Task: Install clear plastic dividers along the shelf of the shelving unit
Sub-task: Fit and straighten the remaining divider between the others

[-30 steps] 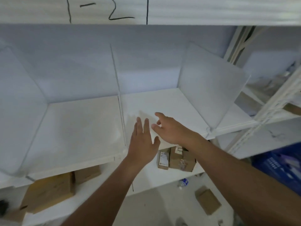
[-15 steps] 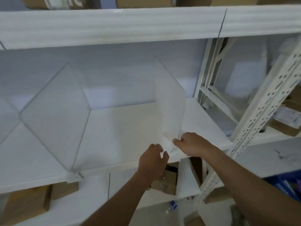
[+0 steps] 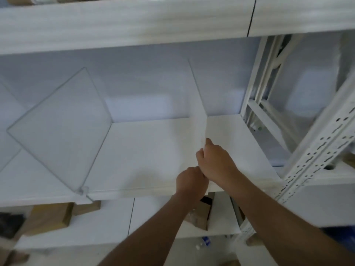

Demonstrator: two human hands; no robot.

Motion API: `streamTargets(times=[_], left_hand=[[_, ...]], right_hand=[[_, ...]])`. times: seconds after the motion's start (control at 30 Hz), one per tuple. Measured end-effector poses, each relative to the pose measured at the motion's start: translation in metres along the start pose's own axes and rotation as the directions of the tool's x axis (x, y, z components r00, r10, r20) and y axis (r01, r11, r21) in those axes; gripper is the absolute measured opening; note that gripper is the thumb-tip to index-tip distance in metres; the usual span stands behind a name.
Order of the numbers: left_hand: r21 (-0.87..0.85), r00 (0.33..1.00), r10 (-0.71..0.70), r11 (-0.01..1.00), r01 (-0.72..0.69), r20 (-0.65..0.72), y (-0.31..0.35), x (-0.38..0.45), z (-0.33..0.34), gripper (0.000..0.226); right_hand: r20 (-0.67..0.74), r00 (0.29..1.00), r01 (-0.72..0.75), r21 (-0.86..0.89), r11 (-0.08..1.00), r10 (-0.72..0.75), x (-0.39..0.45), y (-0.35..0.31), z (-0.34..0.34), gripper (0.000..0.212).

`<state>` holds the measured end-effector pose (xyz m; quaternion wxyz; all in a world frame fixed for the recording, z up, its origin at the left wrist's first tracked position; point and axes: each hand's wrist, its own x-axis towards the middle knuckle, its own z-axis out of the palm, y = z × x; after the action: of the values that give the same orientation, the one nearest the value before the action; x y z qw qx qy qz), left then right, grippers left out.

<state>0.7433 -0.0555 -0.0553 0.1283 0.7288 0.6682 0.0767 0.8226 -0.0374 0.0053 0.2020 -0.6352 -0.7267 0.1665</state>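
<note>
A white shelf (image 3: 149,150) runs across the view. A clear plastic divider (image 3: 197,104) stands upright on it, right of centre, seen almost edge-on. My right hand (image 3: 215,162) grips its lower front edge. My left hand (image 3: 190,181) is closed just below, at the divider's foot by the shelf's front lip. Another clear divider (image 3: 59,129) stands to the left, its front corner held in a small clear clip (image 3: 82,190) on the shelf edge.
The white shelf above (image 3: 124,24) overhangs. A perforated white upright (image 3: 315,156) bounds the shelf on the right. Cardboard boxes (image 3: 51,217) sit on the lower shelf. A further divider edge (image 3: 7,93) shows at far left.
The view has swung right along the shelf. Both hands left the flat shelf surface and closed on the front edge of the right divider; the right hand rose slightly.
</note>
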Motion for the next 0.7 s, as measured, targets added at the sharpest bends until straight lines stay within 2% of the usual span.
streamTargets(times=[0.23, 0.37, 0.5, 0.7], left_hand=[[-0.046, 0.998, -0.061, 0.997, 0.062, 0.029, -0.002, -0.008, 0.02, 0.014], [0.005, 0.999, -0.036, 0.999, 0.036, 0.024, -0.002, -0.004, 0.019, 0.021], [0.035, 1.0, -0.012, 0.999, 0.012, 0.0, -0.002, 0.003, 0.015, 0.016], [0.113, 0.999, 0.004, 0.994, -0.009, 0.048, -0.002, 0.009, 0.01, 0.014]], right_hand=[[-0.07, 0.997, 0.007, -0.018, 1.0, -0.009, -0.031, 0.005, 0.015, 0.049], [-0.061, 0.998, -0.005, -0.033, 0.999, 0.003, -0.02, 0.005, 0.014, 0.047], [-0.054, 0.998, -0.027, -0.032, 0.999, 0.026, -0.005, 0.004, 0.013, 0.038], [-0.061, 0.998, -0.023, -0.028, 0.999, 0.021, 0.006, 0.004, 0.015, 0.038]])
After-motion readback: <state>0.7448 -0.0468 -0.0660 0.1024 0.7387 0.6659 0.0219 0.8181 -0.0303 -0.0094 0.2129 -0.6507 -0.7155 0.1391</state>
